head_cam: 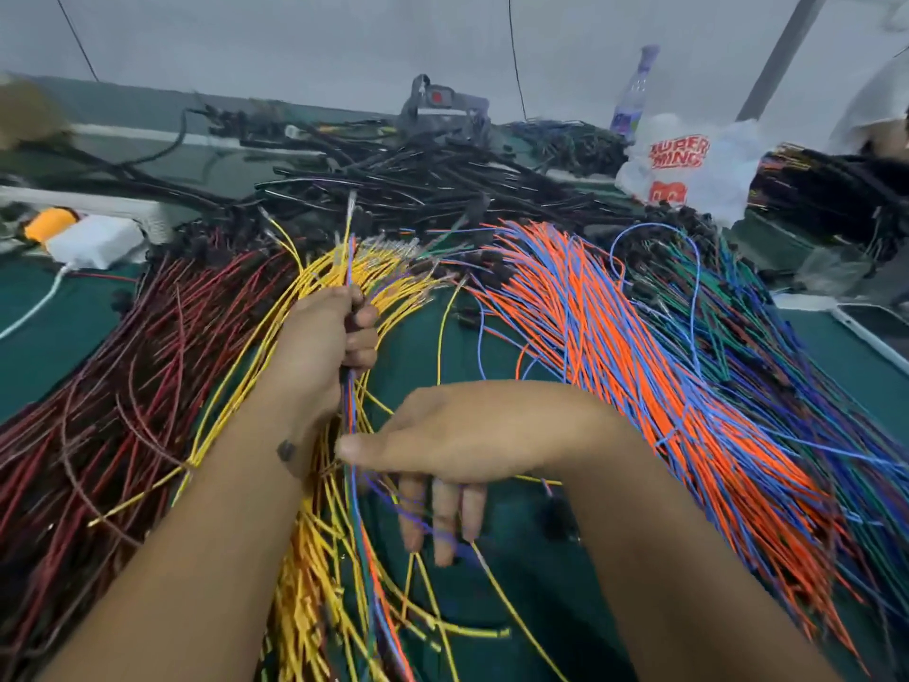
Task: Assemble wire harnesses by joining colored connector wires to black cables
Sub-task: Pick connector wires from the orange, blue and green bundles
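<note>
Head | left hand (327, 347) grip clenches mixed wires (350, 406) | right hand (442, 445) fingers loose, straight

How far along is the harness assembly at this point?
Done: no finished harness can be picked out. In hand: the left hand grips a few mixed coloured wires; the right hand is open beside them. Left: big sorted wire piles and the black cables remain, so seemingly early.

A plastic bottle (634, 93) stands behind a printed white bag (688, 164) on the green table (59, 332)
</note>
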Demonstrator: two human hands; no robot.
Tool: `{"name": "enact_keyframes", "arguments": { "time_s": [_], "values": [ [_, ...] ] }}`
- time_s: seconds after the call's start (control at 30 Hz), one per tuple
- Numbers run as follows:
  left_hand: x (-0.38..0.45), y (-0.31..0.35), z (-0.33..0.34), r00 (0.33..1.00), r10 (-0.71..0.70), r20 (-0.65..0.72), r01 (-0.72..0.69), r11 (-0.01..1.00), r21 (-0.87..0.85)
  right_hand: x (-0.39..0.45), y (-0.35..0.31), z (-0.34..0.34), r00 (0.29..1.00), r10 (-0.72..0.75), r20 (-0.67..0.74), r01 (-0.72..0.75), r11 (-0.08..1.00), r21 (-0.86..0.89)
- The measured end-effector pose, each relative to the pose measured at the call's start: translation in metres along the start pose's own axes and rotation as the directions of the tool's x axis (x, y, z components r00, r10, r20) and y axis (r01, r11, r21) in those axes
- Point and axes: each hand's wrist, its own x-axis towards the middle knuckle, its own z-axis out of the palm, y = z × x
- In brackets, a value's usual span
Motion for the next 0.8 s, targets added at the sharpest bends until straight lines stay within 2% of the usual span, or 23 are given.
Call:
{"name": "enact_keyframes", "arguments": {
  "time_s": [0.07,0.1,0.13,0.17,0.2,0.23,0.27,0.3,0.33,0.37,0.43,0.47,0.53,0.6,0.67,0.73,0.8],
  "values": [
    [-0.002,0.000,0.001,1.000,0.013,-0.025,-0.013,1.000,0.009,0.001,0.005,-0.002,0.988,-0.067,-0.137,0.074,0.996,0.045],
    [-0.002,0.000,0.002,0.999,0.020,-0.034,-0.020,1.000,0.006,0.004,0.010,-0.004,0.953,-0.095,-0.288,0.125,0.988,0.088],
    [-0.003,0.000,0.002,0.999,0.024,-0.042,-0.024,1.000,0.001,0.006,0.015,-0.007,0.879,-0.086,-0.470,0.166,0.977,0.133],
    [-0.003,0.001,0.002,0.999,0.021,-0.045,-0.022,1.000,-0.014,0.009,0.021,-0.009,0.772,-0.050,-0.633,0.191,0.969,0.156],
    [-0.003,0.001,0.001,0.999,0.012,-0.041,-0.014,0.999,-0.043,0.013,0.028,-0.010,0.659,-0.021,-0.752,0.177,0.976,0.128],
    [-0.004,0.002,0.000,1.000,-0.003,-0.029,0.001,0.996,-0.093,0.016,0.034,-0.010,0.574,-0.017,-0.819,0.090,0.995,0.042],
    [-0.004,0.003,-0.002,1.000,-0.025,-0.009,0.023,0.986,-0.162,0.019,0.039,-0.009,0.547,-0.026,-0.837,-0.056,0.996,-0.068],
    [-0.005,0.005,-0.004,0.999,-0.047,0.016,0.049,0.970,-0.237,0.021,0.042,-0.007,0.564,-0.025,-0.825,-0.200,0.966,-0.166],
    [-0.005,0.006,-0.005,0.997,-0.061,0.041,0.071,0.953,-0.294,0.023,0.040,-0.004,0.595,-0.016,-0.803,-0.287,0.930,-0.231],
    [-0.005,0.006,-0.006,0.996,-0.067,0.059,0.082,0.941,-0.328,0.027,0.036,-0.002,0.632,-0.015,-0.775,-0.297,0.919,-0.260],
    [-0.005,0.007,-0.007,0.994,-0.067,0.092,0.095,0.931,-0.352,0.037,0.024,0.005,0.750,-0.068,-0.658,-0.112,0.967,-0.228],
    [-0.005,0.008,-0.007,0.992,-0.070,0.109,0.104,0.930,-0.353,0.043,0.017,0.010,0.805,-0.097,-0.585,0.021,0.990,-0.136],
    [-0.005,0.008,-0.007,0.988,-0.075,0.133,0.116,0.935,-0.334,0.051,0.010,0.013,0.847,-0.100,-0.522,0.183,0.977,0.110],
    [-0.005,0.007,-0.008,0.989,-0.070,0.131,0.106,0.951,-0.292,0.056,0.011,0.012,0.860,-0.065,-0.505,0.231,0.934,0.272],
    [-0.006,0.006,-0.008,0.990,-0.069,0.121,0.099,0.960,-0.262,0.058,0.017,0.009,0.813,-0.064,-0.579,0.226,0.951,0.213],
    [-0.006,0.005,-0.008,0.990,-0.074,0.119,0.104,0.958,-0.267,0.061,0.026,0.008,0.661,-0.096,-0.744,0.123,0.992,-0.020],
    [-0.006,0.006,-0.007,0.989,-0.085,0.121,0.116,0.954,-0.275,0.063,0.035,0.007,0.501,-0.127,-0.856,-0.048,0.984,-0.174]
  ]
}}
